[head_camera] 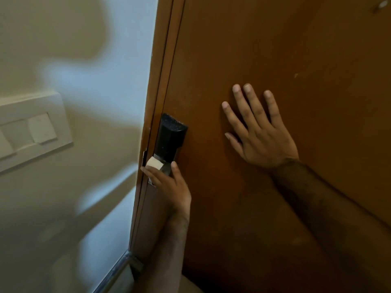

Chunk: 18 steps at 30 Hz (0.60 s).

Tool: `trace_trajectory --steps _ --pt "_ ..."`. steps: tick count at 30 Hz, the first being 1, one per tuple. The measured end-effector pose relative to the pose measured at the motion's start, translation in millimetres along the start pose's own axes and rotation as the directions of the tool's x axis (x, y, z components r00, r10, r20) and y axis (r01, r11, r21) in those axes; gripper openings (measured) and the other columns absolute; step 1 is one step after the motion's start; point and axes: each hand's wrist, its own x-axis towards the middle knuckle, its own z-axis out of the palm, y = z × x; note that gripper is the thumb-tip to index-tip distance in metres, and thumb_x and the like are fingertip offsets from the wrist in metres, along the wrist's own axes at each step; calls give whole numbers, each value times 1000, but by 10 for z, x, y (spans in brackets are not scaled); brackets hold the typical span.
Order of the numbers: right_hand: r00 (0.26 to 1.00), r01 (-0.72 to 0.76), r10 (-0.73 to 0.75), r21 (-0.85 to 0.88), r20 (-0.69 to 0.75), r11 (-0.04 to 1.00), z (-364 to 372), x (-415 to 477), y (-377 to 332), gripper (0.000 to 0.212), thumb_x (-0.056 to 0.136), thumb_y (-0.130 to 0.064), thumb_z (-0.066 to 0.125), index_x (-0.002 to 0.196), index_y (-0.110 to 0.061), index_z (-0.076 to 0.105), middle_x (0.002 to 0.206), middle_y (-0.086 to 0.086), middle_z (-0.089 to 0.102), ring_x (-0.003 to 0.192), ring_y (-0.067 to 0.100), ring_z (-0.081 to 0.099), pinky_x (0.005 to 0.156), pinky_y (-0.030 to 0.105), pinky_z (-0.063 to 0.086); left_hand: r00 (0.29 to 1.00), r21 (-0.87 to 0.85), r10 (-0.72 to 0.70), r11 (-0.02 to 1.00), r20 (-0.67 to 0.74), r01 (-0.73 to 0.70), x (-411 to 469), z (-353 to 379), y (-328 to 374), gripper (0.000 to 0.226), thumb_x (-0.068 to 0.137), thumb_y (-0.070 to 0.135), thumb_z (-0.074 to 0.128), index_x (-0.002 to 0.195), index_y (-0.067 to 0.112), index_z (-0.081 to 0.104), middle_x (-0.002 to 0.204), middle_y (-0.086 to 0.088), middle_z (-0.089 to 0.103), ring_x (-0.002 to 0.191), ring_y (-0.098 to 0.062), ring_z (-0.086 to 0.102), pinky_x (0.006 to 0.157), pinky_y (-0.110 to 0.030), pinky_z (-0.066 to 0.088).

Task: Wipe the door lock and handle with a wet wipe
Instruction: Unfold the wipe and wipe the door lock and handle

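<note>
A black electronic door lock [171,136] sits near the left edge of a brown wooden door [264,49]. Its lower metal part and handle [166,168] are mostly hidden behind my left hand [169,182]. That hand grips a folded white wet wipe [154,163] and presses it against the lower end of the lock. My right hand [257,132] lies flat on the door to the right of the lock, fingers spread and holding nothing.
A cream wall stands to the left with a white switch plate [31,132] holding rocker switches. The door's edge [160,102] runs down the middle. A metal strip [114,273] lies at the door's foot.
</note>
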Motion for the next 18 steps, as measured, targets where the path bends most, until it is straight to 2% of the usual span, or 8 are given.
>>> trace_trajectory --steps 3,4,7,10,13,16,17,18 --pt "1000 3 -3 19 -14 1000 -7 0 -8 73 113 -50 22 172 -9 7 177 25 4 164 42 8 130 61 6 999 86 44 995 1 -44 -422 84 -108 95 97 71 30 166 21 -13 177 -4 -15 161 -32 12 124 -38 22" --pt "1000 6 -5 25 -18 1000 -7 2 -10 73 113 -50 22 172 -9 7 177 25 5 164 42 8 130 61 7 997 121 73 990 29 -76 -606 115 -179 97 95 76 27 165 25 -16 176 -3 -16 160 -33 16 120 -35 24" --pt "1000 5 -4 47 -17 999 3 5 -4 73 113 -49 20 172 -9 6 177 26 2 164 42 7 130 62 10 989 127 116 984 94 -128 -858 164 -365 98 92 83 24 163 34 -22 174 6 -27 156 -36 29 103 -29 44" --pt "1000 -1 2 55 -23 998 15 -4 -2 73 113 -49 18 172 -9 4 177 26 -1 164 42 4 131 62 9 990 129 130 982 51 -135 -526 117 -360 97 95 79 30 164 33 -20 169 12 -32 155 -37 32 102 -31 48" --pt "1000 2 -1 63 -16 998 10 3 2 73 113 -49 18 172 -9 3 177 26 -1 164 42 4 131 62 7 995 28 99 995 -29 -98 -128 89 -192 94 98 66 36 166 24 -13 175 2 -21 161 -35 15 113 -34 37" --pt "1000 7 -6 66 -14 998 6 5 -2 73 113 -49 19 172 -8 3 177 26 0 164 42 4 131 62 7 992 9 108 994 -63 -107 -309 151 -148 97 96 73 29 167 22 -12 177 -1 -16 158 -23 10 112 -12 28" --pt "1000 8 -7 69 -16 998 6 6 -3 73 113 -48 19 172 -8 3 177 26 0 164 43 4 131 62 7 993 12 114 993 -38 -114 -474 176 -190 98 95 79 25 166 25 -13 176 1 -17 154 -18 12 105 -3 30" --pt "1000 9 -8 67 -18 998 8 3 -5 73 113 -48 19 172 -8 3 177 26 0 164 43 5 131 62 7 993 19 119 993 -6 -119 -641 198 -236 98 92 84 20 165 28 -16 175 5 -21 152 -18 14 101 -3 33"
